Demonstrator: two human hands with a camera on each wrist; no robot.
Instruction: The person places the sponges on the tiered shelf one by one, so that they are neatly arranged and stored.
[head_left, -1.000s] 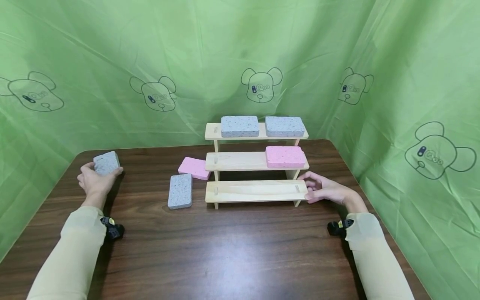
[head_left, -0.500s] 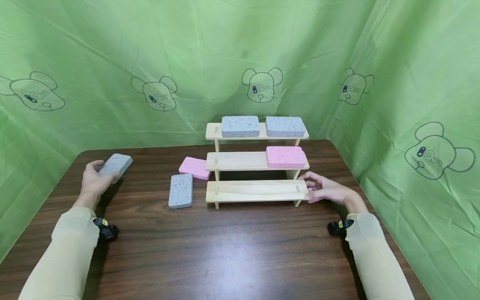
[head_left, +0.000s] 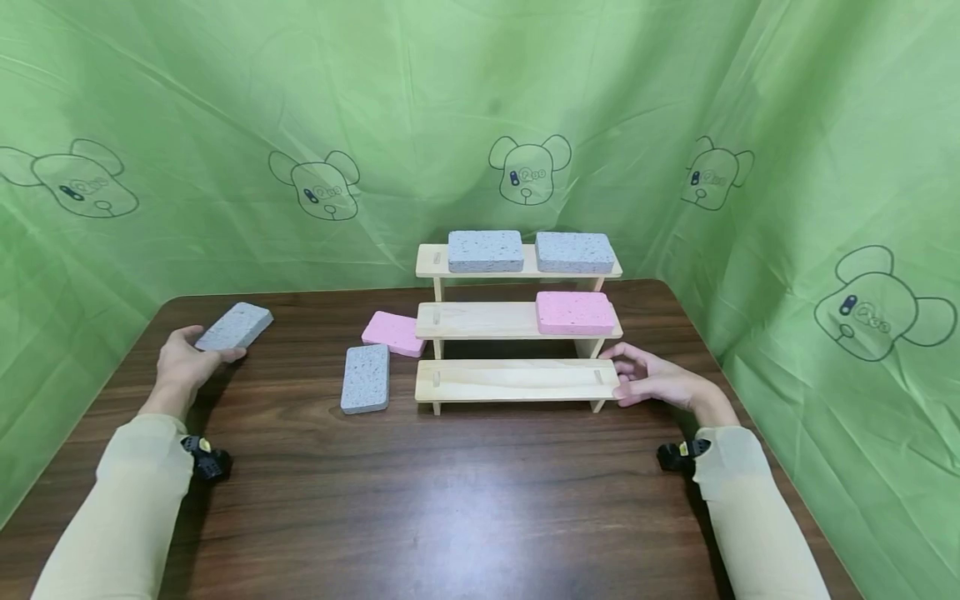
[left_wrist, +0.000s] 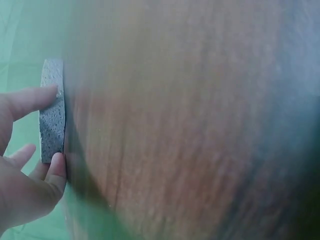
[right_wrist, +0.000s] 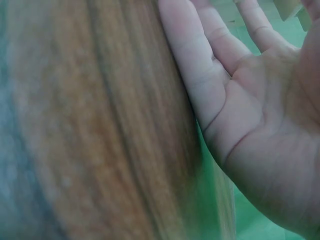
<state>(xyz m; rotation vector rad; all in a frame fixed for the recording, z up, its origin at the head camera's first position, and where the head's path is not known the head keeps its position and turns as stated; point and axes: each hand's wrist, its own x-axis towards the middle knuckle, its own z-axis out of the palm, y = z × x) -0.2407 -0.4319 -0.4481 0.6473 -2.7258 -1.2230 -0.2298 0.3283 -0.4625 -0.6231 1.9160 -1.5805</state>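
Observation:
At the far left of the table, my left hand (head_left: 182,367) holds a blue-grey speckled sponge (head_left: 238,325) by its near-left end. The left wrist view shows the thumb at this sponge's (left_wrist: 52,115) side and other fingers at its lower end. My right hand (head_left: 656,381) grips the right end of the lowest step of a three-step wooden display rack (head_left: 495,382), thumb in front and fingers behind. Between left hand and rack, another blue sponge (head_left: 365,379) lies beside a pink sponge (head_left: 392,333), whose right end reaches the rack.
On the rack's top step sit two blue sponges, the left one (head_left: 485,252) and the right one (head_left: 574,252). A pink sponge (head_left: 574,312) rests on the right of the middle step. Green curtain (head_left: 405,125) surrounds the dark wood table (head_left: 450,500) at the back and sides.
The sponge in my left hand has turned clockwise and shifted slightly right, while the hand has drawn a little left. My right hand stays at the rack. The head view has shifted slightly.

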